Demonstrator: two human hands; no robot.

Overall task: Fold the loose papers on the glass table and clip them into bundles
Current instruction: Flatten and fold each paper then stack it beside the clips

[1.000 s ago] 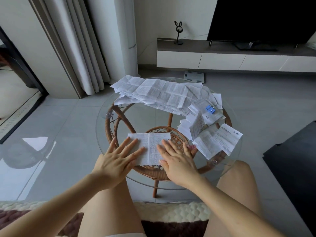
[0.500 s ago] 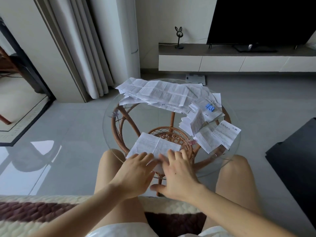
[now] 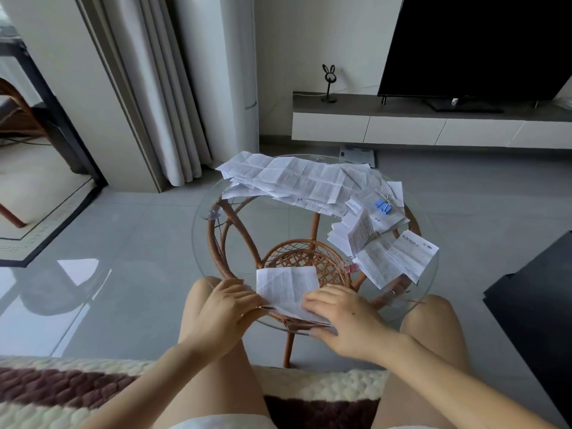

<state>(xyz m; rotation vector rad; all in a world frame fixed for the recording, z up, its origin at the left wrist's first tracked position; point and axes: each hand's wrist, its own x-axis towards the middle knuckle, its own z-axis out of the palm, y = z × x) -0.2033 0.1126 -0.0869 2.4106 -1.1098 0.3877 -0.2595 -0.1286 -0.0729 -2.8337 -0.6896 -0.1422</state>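
Observation:
A printed paper (image 3: 288, 286), partly folded, lies at the near edge of the round glass table (image 3: 201, 236). My left hand (image 3: 226, 305) grips its left edge with curled fingers. My right hand (image 3: 343, 320) covers its lower right corner, fingers on top and thumb under the edge. A heap of loose unfolded papers (image 3: 297, 181) spreads across the table's far side. Folded papers (image 3: 399, 261) are stacked at the right. On that stack's far end sits a blue binder clip (image 3: 383, 206), and beside its near end lies a pink clip (image 3: 351, 268).
A rattan base (image 3: 303, 258) shows through the glass. My knees flank the table's near edge. Beyond the table stand a low TV cabinet (image 3: 433, 128) and a scale (image 3: 357, 154) on the floor. A dark object (image 3: 532, 305) is on the right.
The paper slid toward me to the table's near edge and now looks folded smaller. Both hands went from lying flat on it to holding its edges. The camera tilted up.

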